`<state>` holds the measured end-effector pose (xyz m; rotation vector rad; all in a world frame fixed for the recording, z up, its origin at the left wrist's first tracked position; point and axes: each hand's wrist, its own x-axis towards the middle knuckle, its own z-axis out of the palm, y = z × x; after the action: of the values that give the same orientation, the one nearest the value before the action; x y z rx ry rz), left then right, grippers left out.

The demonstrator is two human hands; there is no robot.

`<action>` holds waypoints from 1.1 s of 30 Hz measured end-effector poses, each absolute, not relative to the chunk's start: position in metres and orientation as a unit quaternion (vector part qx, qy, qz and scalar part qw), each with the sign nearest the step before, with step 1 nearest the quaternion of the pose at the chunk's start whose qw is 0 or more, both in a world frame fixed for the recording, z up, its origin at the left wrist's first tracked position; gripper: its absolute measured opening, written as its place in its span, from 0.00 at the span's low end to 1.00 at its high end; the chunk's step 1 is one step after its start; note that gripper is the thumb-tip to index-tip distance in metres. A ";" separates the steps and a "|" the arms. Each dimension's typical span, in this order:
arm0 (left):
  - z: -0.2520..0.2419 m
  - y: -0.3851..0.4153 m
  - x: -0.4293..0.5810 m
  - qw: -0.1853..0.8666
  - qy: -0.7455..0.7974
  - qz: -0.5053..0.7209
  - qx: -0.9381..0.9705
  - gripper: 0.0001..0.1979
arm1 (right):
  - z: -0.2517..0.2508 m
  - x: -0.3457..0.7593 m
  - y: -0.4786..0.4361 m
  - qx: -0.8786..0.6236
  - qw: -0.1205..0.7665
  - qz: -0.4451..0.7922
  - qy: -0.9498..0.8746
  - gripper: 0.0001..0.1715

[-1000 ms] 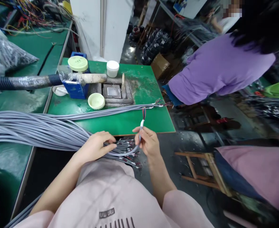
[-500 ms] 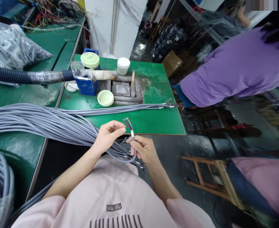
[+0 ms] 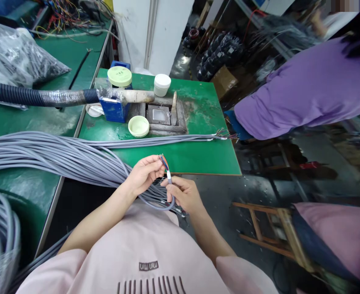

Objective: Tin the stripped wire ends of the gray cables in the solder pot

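Observation:
My right hand grips a grey multi-core cable just below its white sleeve. Stripped coloured wires stick up from that cable's end, and the fingertips of my left hand pinch them. Below my hands, the cable curves in a loop back towards the other ends. A large bundle of grey cables runs left from my left wrist across the benches. Some ends of the bundle are hidden under my hands.
Ahead on the green-topped bench stand a metal solder pot in a wooden frame, a pale green lid, a white jar and a blue box under a corrugated hose. A co-worker's purple sleeve shows at right.
My left fingertips have closed in on the coloured wires, which were beside them before. The cable end now tilts slightly left, and the view has shifted a little.

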<state>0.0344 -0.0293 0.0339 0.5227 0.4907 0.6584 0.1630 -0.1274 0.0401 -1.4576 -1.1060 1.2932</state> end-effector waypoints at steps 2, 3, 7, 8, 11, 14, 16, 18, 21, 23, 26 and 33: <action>0.031 -0.028 0.037 0.916 0.190 0.272 0.226 0.12 | 0.040 0.161 -0.127 -0.572 0.429 0.524 -0.463 0.12; 0.030 -0.027 0.038 0.923 0.182 0.258 0.220 0.12 | 0.039 0.160 -0.127 -0.569 0.426 0.525 -0.468 0.11; 0.028 -0.029 0.039 0.883 0.253 0.324 0.227 0.13 | 0.037 0.161 -0.124 -0.591 0.432 0.500 -0.463 0.11; 0.028 -0.031 0.038 0.857 0.280 0.362 0.237 0.12 | 0.037 0.161 -0.123 -0.597 0.435 0.491 -0.461 0.12; 0.028 -0.037 0.035 0.780 0.335 0.446 0.285 0.12 | 0.037 0.162 -0.121 -0.612 0.430 0.469 -0.470 0.12; 0.028 -0.042 0.033 0.741 0.354 0.464 0.334 0.11 | 0.038 0.160 -0.118 -0.625 0.411 0.441 -0.496 0.12; 0.028 -0.043 0.032 0.729 0.363 0.462 0.351 0.11 | 0.039 0.158 -0.116 -0.630 0.401 0.424 -0.512 0.11; 0.028 -0.041 0.032 0.721 0.372 0.462 0.358 0.11 | 0.040 0.156 -0.115 -0.631 0.394 0.411 -0.527 0.11; 0.029 -0.038 0.033 0.717 0.378 0.464 0.356 0.11 | 0.041 0.154 -0.115 -0.632 0.389 0.395 -0.542 0.11; 0.028 -0.038 0.033 0.721 0.381 0.462 0.350 0.11 | 0.041 0.154 -0.115 -0.634 0.385 0.389 -0.547 0.11; 0.025 -0.041 0.034 0.712 0.382 0.472 0.352 0.11 | 0.041 0.154 -0.115 -0.637 0.384 0.388 -0.545 0.12; 0.020 -0.046 0.029 0.509 0.352 0.558 0.552 0.05 | 0.042 0.150 -0.113 -0.644 0.370 0.358 -0.566 0.14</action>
<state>0.0294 -0.0458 0.0202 1.3296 0.8487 1.3451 0.1501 -0.1131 0.0415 -1.6517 -1.4533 0.9198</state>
